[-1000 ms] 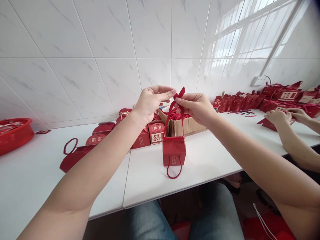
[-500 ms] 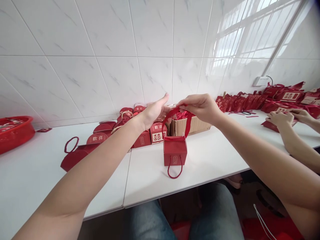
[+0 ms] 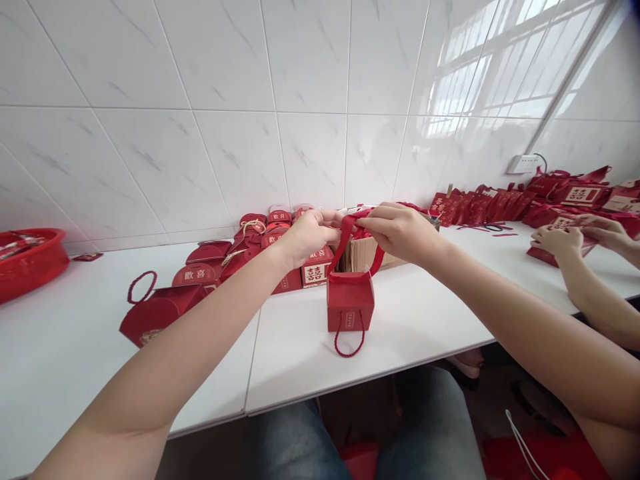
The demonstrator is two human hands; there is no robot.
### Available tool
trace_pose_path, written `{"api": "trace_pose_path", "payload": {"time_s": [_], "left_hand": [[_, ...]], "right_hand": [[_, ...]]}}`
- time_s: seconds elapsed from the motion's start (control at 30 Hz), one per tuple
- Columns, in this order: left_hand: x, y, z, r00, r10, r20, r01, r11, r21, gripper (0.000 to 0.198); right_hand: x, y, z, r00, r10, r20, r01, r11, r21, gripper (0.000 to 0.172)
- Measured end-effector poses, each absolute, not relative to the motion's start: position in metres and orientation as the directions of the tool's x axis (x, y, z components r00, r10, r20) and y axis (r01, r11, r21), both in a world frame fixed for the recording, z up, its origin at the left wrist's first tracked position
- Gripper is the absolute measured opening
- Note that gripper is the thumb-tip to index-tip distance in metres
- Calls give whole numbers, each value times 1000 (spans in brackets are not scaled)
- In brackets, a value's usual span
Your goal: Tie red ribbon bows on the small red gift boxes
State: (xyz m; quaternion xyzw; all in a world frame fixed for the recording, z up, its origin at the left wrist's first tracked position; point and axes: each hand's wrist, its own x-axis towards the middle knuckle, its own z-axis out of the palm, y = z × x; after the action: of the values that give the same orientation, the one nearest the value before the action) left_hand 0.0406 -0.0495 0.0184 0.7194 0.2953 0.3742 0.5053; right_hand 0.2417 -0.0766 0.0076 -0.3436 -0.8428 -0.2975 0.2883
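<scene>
A small red gift box (image 3: pixel 351 300) stands upright on the white table, its twisted cord handle hanging down the near side. From its top rises a red ribbon (image 3: pixel 341 250), forming a loop above the box. My left hand (image 3: pixel 316 235) is closed on the ribbon's upper left part, thumb and fingers pinched together. On the right side of the loop, my right hand (image 3: pixel 397 230) also pinches the ribbon, its fingers bent over it. The two hands are close together, and the exact fingertip contact is partly hidden.
Behind the hands is a cardboard box (image 3: pixel 367 255) holding red ribbon. Several red gift boxes (image 3: pixel 315 273) are grouped to its left; another box (image 3: pixel 155 313) lies nearer. A red basin (image 3: pixel 33 267) sits far left. At right, a co-worker's hands (image 3: pixel 560 241) handle a red box.
My left hand has gone from spread fingers to a pinch on the ribbon. My right hand has lowered slightly and moved a little left. The gift box has stayed in place.
</scene>
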Motion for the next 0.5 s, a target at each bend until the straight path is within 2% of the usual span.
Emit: {"api": "trace_pose_path", "payload": {"time_s": [0.1, 0.23, 0.37, 0.5], "left_hand": [[43, -52, 16, 541, 758, 364, 75, -475, 877, 13], [49, -54, 15, 418, 756, 503, 206, -618, 759, 20], [52, -54, 14, 360, 757, 546, 308, -649, 696, 16], [53, -54, 15, 346, 758, 553, 266, -644, 717, 12]], "right_hand": [[243, -72, 4, -571, 384, 726, 740, 623, 252, 35], [244, -68, 2, -566, 350, 747, 699, 683, 210, 34], [245, -66, 0, -521, 368, 770, 718, 677, 161, 37], [245, -64, -4, -461, 401, 792, 681, 732, 27, 32]]}}
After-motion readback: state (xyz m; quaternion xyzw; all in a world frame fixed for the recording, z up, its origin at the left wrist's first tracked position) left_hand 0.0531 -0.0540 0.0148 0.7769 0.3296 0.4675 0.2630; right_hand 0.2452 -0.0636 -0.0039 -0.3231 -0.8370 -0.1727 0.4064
